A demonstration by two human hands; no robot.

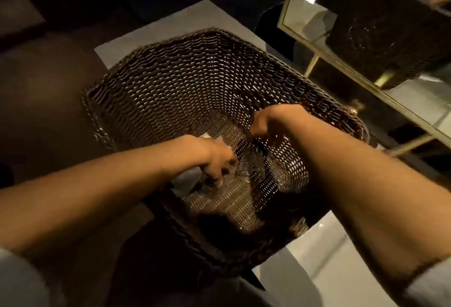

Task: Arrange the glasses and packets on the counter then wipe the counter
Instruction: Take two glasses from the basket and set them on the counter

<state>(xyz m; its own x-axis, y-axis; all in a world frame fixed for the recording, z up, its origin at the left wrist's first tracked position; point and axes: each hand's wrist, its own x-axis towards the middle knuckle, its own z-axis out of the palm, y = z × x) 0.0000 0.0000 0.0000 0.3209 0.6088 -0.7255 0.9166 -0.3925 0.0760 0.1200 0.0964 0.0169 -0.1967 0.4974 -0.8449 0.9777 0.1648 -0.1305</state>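
A deep dark woven basket (156,82) stands on the pale counter (317,265), and both my hands reach down into it. My left hand (212,160) is closed on the rim of a clear glass (214,188) lying near the basket floor. A second clear glass (251,167) lies just right of it. My right hand (262,124) hangs above that glass with its fingers curled; the blur hides whether it holds anything. A pale packet or paper (188,179) shows under my left wrist.
A mirror with a brass frame (341,62) stands at the right and reflects the basket. Dark furniture fills the left side. Pale counter surface shows behind the basket (170,23).
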